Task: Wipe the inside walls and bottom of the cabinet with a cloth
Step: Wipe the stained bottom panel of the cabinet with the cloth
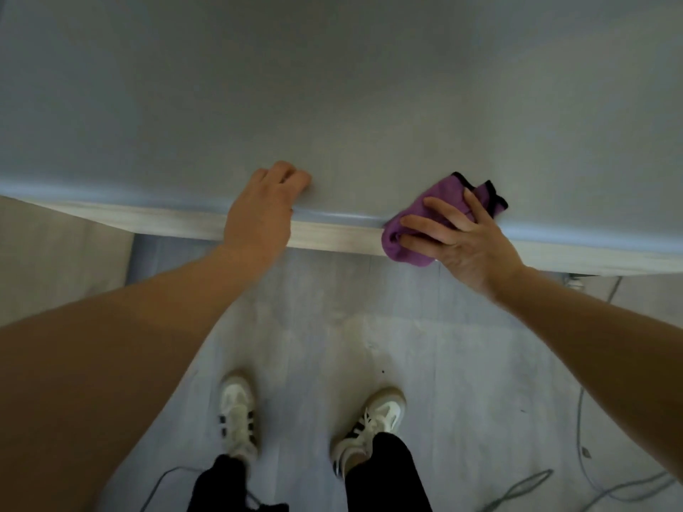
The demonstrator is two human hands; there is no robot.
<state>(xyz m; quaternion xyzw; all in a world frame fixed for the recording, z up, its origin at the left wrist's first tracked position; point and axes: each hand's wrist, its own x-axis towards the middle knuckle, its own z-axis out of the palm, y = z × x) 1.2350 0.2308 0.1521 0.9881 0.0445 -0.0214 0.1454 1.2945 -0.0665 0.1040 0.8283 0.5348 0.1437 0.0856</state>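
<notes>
Head view, looking straight down: the right hand (458, 240) presses a bunched purple cloth (432, 219) against the front lip of a pale grey surface (332, 105), fingers spread across the fabric with part of it gathered under the palm. The cloth's black-trimmed corner pokes out just beyond the fingertips. Away to the side of that grip, the left hand (264, 206) rests on the same edge, fingers curled over onto the surface, holding nothing, likely bracing. Below the hands lies the floor (332, 308), two white sneakers (236, 412) and loose cables (525, 489).

No cabinet interior shows, so I'd call this the approach or an edge pass. The next move calls for carrying the cloth inside to a wall.
</notes>
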